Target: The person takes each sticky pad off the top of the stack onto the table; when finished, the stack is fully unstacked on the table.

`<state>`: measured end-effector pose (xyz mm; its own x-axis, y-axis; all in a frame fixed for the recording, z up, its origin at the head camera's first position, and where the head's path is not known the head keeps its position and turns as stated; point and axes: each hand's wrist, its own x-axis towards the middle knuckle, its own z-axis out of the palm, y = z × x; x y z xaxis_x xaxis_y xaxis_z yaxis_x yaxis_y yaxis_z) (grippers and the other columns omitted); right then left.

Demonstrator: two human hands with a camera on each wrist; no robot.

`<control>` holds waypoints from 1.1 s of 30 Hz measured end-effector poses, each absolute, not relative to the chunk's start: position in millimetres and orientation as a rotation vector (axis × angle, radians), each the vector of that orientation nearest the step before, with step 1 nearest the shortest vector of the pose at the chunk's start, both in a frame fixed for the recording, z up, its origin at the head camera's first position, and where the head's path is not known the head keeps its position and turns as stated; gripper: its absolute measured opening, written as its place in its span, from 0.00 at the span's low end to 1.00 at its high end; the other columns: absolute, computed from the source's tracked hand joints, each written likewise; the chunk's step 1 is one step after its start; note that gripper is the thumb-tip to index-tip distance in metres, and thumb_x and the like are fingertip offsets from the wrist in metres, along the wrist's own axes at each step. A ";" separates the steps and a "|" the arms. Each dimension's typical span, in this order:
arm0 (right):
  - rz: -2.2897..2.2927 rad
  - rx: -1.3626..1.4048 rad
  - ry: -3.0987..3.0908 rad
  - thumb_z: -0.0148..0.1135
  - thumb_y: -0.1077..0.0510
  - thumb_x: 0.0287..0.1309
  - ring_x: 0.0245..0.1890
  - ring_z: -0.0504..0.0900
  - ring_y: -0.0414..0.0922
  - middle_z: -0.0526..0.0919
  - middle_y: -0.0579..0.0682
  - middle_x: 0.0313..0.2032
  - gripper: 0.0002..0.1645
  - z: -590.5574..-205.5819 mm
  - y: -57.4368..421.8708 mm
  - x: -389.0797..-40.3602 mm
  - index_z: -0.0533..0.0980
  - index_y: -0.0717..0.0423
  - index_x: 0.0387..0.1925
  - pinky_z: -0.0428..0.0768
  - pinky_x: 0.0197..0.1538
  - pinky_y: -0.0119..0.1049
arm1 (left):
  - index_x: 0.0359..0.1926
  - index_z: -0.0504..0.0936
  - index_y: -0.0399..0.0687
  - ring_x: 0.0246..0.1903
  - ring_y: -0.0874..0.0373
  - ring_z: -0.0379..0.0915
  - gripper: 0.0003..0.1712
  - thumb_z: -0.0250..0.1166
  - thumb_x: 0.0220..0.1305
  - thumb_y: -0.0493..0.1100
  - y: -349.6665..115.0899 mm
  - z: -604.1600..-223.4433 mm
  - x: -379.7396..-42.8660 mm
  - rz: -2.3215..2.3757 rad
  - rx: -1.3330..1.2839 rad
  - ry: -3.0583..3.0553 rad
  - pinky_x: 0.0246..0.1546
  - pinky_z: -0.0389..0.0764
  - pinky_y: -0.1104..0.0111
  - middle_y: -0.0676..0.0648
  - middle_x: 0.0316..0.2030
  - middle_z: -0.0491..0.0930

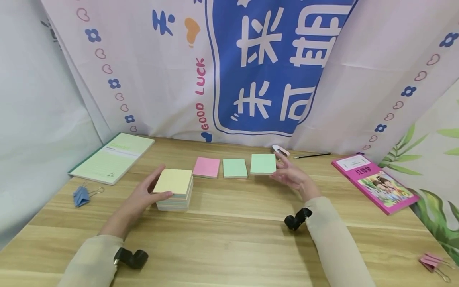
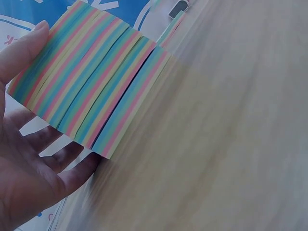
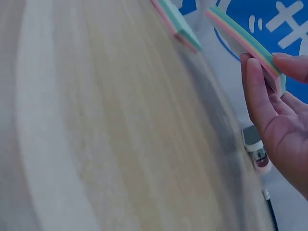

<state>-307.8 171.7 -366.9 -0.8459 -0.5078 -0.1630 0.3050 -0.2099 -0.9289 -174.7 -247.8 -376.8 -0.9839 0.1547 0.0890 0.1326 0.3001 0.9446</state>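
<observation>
On the left, my left hand (image 1: 145,195) grips a tall stack of sticky note pads (image 1: 174,181) topped by a yellow one. Its thumb lies on one side and its fingers on the other, and the left wrist view shows the striped pad edges (image 2: 91,72). With thumb and fingers, my right hand (image 1: 292,177) pinches a single sticky note pad (image 1: 263,164), green on top. That pad is held up off the table, tilted in the right wrist view. Between the hands, a pink-topped pad (image 1: 206,167) and a green-topped pad (image 1: 235,168) lie side by side.
A small white item (image 1: 280,150) and a pencil (image 1: 312,155) lie behind my right hand. At the left are a green notebook (image 1: 114,157) and blue binder clip (image 1: 81,195); at the right, a pink book (image 1: 376,183) and pink binder clip (image 1: 431,262). A printed cloth (image 1: 172,99) hangs behind the table.
</observation>
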 end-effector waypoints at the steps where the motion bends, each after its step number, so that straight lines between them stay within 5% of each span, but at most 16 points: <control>1: -2.079 -0.226 1.548 0.40 0.83 0.44 0.43 0.72 0.47 0.43 0.62 0.62 0.53 -368.8 173.5 -309.7 0.36 0.45 0.66 0.70 0.49 0.39 | 0.66 0.42 0.48 0.61 0.46 0.36 0.49 0.64 0.51 0.42 -247.8 -377.0 -174.7 1.832 0.286 2.512 0.57 0.42 0.52 0.40 0.64 0.41; 9: -1.999 -0.201 1.565 0.41 0.83 0.45 0.38 0.74 0.49 0.36 0.65 0.62 0.53 -384.5 174.9 -319.7 0.33 0.46 0.65 0.70 0.49 0.40 | 0.66 0.42 0.48 0.62 0.47 0.35 0.48 0.63 0.51 0.42 -247.7 -377.3 -173.4 1.845 0.290 2.500 0.58 0.41 0.53 0.41 0.64 0.40; 21: -1.872 -0.229 1.710 0.41 0.72 0.57 0.58 0.52 0.59 0.44 0.73 0.58 0.41 -369.1 185.5 -315.0 0.31 0.56 0.65 0.58 0.56 0.48 | 0.66 0.42 0.50 0.61 0.45 0.37 0.48 0.63 0.51 0.40 -244.2 -375.5 -172.7 1.853 0.294 2.499 0.57 0.43 0.52 0.39 0.64 0.42; 33: -1.826 -0.565 1.709 0.46 0.70 0.56 0.57 0.52 0.63 0.45 0.71 0.60 0.41 -339.2 167.3 -286.4 0.36 0.59 0.65 0.49 0.58 0.52 | 0.66 0.43 0.47 0.61 0.46 0.37 0.48 0.64 0.50 0.41 -244.6 -377.2 -173.7 1.862 0.277 2.507 0.57 0.43 0.53 0.40 0.64 0.42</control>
